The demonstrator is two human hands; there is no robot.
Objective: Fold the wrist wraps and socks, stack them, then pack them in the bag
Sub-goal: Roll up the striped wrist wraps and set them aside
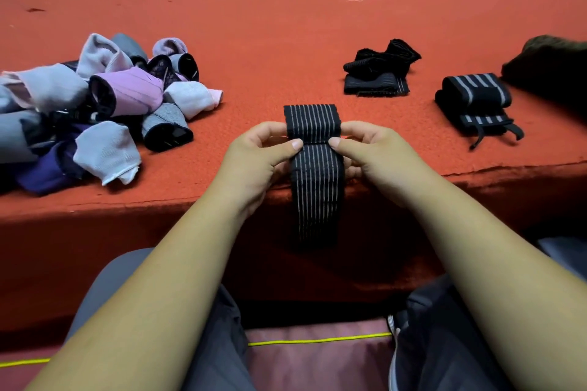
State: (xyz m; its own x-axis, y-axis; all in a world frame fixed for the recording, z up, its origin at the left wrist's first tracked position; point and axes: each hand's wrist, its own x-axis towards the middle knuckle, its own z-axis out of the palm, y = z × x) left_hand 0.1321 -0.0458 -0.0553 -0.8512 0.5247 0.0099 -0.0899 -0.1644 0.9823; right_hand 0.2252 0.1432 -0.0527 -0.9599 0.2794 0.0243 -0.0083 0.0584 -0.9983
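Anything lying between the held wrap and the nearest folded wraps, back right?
Nothing visible does. The left hand and right hand pinch the wrap; only bare red cloth lies between it and the folded wraps.

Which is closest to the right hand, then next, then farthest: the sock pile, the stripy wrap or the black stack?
1. stripy wrap: pinched by the right hand itself.
2. black stack: on the table behind the hand, slightly right.
3. sock pile: far off to the left.

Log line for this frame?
step: folding striped wrist wrap | left hand: pinches wrap | right hand: pinches wrap | tail: over table edge | sock pile: left | folded wraps: right
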